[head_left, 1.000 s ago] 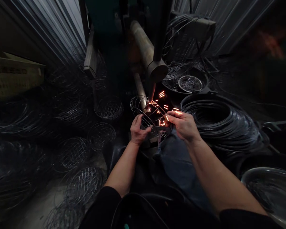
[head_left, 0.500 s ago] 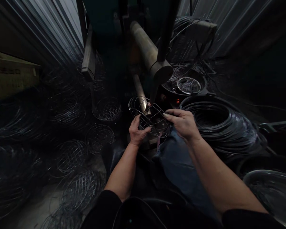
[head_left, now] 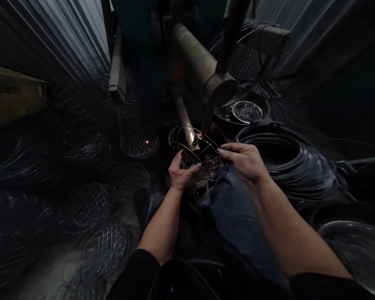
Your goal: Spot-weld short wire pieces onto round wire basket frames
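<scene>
A round wire basket (head_left: 187,143) is held tilted under the pointed tip of a welding machine's upper arm (head_left: 217,93). My left hand (head_left: 180,173) grips the basket's near left rim, fingers wrapped round the wires. My right hand (head_left: 245,161) pinches the basket's right rim between thumb and fingers. A small glow shows where the tip touches the wire. The machine's lower bar (head_left: 185,121) runs beneath the basket.
Several finished wire baskets (head_left: 139,141) lie on the floor to the left. A large coil of dark wire (head_left: 287,162) sits to the right, with a bowl of small wire pieces (head_left: 247,111) behind it. A metal basin (head_left: 356,254) is at lower right. Corrugated walls stand on both sides.
The burst of sparks at the basket one second ago has died down to a faint glow. Both hands kept their grip and turned the basket slightly. A spark now glows in a basket at left.
</scene>
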The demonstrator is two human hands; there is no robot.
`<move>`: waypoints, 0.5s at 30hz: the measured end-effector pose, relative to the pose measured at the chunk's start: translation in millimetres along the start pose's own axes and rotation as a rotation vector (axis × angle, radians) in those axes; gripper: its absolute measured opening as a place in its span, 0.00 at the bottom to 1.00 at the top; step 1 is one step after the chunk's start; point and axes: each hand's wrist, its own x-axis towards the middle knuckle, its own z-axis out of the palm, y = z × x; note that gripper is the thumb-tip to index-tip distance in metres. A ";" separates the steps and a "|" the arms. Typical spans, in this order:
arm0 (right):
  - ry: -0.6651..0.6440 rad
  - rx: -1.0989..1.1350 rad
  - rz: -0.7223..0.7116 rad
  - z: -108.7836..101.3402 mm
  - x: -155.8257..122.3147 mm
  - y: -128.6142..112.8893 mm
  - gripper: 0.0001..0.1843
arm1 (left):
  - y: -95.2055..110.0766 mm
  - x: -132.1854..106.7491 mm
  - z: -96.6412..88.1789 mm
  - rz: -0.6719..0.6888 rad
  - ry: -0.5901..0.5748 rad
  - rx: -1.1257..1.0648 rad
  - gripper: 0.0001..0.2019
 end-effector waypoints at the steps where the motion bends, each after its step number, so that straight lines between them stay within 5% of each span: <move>1: 0.008 0.012 0.016 2.6 2.1 -1.5 0.15 | -0.5 0.5 0.5 -0.005 0.003 -0.004 0.31; 15: -0.001 -0.003 0.026 22.3 17.3 -17.1 0.15 | 5.5 -2.5 12.2 -0.260 0.011 -0.221 0.28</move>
